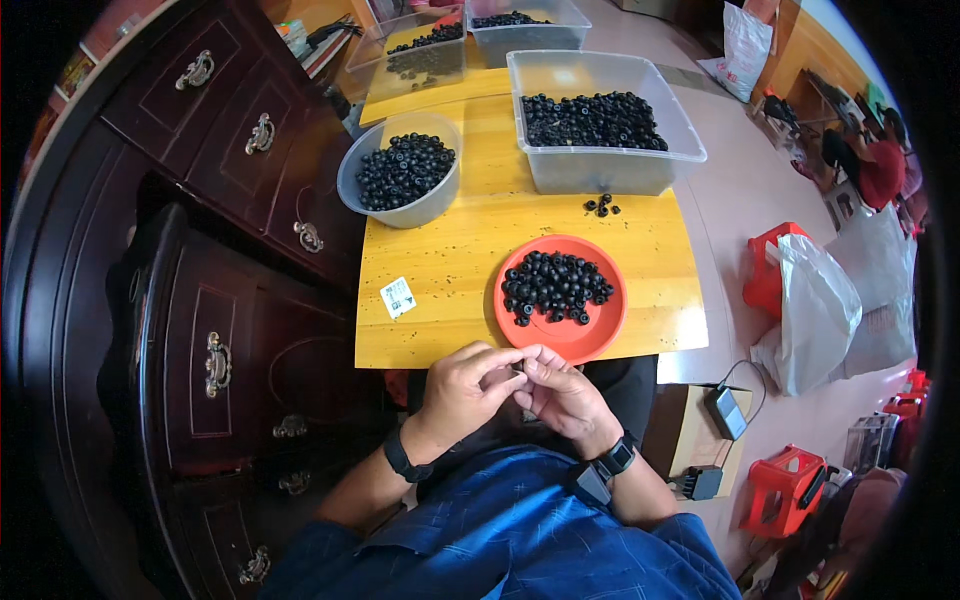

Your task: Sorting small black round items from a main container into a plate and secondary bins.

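Black and mostly hidden, one small piece [518, 367] sits between the fingertips of a person's two bare hands, just off the near edge of a table. The left hand [462, 388] is curled, thumb and forefinger nearly closed on it; the right hand [562, 394] meets it from the other side, its thumb and fingers also pinched in on it. A dark band [405, 457] circles the left wrist, a black watch [614, 457] the right.

Just beyond the hands, a round red plate [612, 332] holds a heap of shiny black rings [556, 284], some showing a hole. The yellow wooden table [450, 335] is sprinkled with dark crumbs. To the plate's left lies a white label [398, 297]; above the plate are a few loose rings [602, 206].

Farther back stand a round clear bowl [428, 211] and a large clear tub [600, 172], both holding more rings, with two more tubs behind. A dark wooden cabinet [270, 210] with ornate handles fills the left side. On the right are red stools [785, 490], pale plastic bags [815, 310] and a seated person in red [880, 170].
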The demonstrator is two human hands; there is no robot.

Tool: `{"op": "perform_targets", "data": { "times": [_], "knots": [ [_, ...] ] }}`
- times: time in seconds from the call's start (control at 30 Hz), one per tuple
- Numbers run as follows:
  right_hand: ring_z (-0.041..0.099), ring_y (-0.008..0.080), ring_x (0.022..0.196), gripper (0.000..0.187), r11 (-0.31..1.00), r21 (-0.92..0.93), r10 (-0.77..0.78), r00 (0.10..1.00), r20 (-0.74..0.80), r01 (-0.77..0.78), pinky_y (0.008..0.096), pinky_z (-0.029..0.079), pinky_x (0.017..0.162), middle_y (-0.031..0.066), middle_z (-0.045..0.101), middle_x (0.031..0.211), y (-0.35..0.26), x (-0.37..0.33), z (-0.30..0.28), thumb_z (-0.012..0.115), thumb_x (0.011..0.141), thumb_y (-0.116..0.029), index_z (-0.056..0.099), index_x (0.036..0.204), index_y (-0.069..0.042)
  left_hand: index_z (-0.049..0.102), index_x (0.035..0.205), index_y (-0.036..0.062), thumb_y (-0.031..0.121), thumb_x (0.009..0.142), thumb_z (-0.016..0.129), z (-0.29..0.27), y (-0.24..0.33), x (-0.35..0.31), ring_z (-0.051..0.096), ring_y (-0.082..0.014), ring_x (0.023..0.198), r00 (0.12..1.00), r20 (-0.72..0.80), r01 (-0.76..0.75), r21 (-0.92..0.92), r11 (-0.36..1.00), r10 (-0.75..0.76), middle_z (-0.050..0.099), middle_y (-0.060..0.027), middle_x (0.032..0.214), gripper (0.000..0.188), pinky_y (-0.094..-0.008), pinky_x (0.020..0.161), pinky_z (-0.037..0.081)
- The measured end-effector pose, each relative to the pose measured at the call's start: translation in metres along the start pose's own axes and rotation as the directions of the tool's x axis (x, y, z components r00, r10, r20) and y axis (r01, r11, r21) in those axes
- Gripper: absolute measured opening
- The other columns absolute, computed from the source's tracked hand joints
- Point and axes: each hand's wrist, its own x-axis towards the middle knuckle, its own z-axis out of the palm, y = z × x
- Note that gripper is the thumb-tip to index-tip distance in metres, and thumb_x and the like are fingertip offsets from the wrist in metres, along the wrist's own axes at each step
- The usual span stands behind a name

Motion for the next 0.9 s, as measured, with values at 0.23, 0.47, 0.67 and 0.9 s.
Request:
{"op": "perform_targets", "data": {
  "times": [0.23,0.47,0.67,0.9],
  "knots": [
    [0.067,0.0108,0.094,0.017,0.987,0.157,-0.029,0.999,0.03,0.024,0.0258,0.055,0.08,0.0013,0.068,0.103,0.007,-0.002,-0.005,0.061,0.099,-0.017,0.063,0.115,-0.01,0.073,0.095,0.0046,0.001,0.077,0.079,0.009,-0.005,-0.004,0.057,-0.0128,0.057,0.976,-0.133,-0.162,0.084,0.983,0.172,0.06,-0.0061,0.072,0.019,-0.0286,0.052,0.046],
    [0.066,0.0128,0.093,0.022,0.987,0.144,-0.079,0.995,0.069,0.068,0.0263,0.056,0.08,0.0037,0.067,0.104,0.004,-0.005,-0.004,0.062,0.098,-0.018,0.064,0.118,-0.008,0.06,0.083,0.0036,0.022,0.08,0.083,-0.01,-0.002,0.004,0.056,-0.0146,0.052,0.997,0.061,0.05,0.032,0.998,-0.051,0.06,-0.0057,0.066,0.029,-0.0291,0.05,0.044],
    [0.063,0.0111,0.09,0.02,0.993,0.099,-0.073,0.995,0.062,0.066,0.0256,0.055,0.079,0.0026,0.065,0.1,0.003,-0.007,0.002,0.063,0.098,-0.019,0.064,0.114,-0.008,0.059,0.086,0.0049,0.042,0.083,0.077,-0.01,-0.005,0.007,0.061,-0.0251,0.058,0.985,0.17,-0.01,0.078,0.997,-0.003,0.061,-0.0086,0.067,0.041,-0.0353,0.054,0.047],
    [0.061,0.0095,0.086,0.016,0.995,0.068,-0.08,0.995,0.058,0.076,0.0252,0.053,0.075,0.0006,0.064,0.098,0.002,-0.007,0.005,0.065,0.097,-0.019,0.064,0.11,-0.008,0.058,0.083,0.0037,0.042,0.084,0.077,-0.006,-0.004,0.007,0.061,-0.0265,0.058,0.985,0.161,-0.066,0.071,0.995,0.054,0.06,-0.0097,0.067,0.043,-0.036,0.054,0.046]
  ]
}}
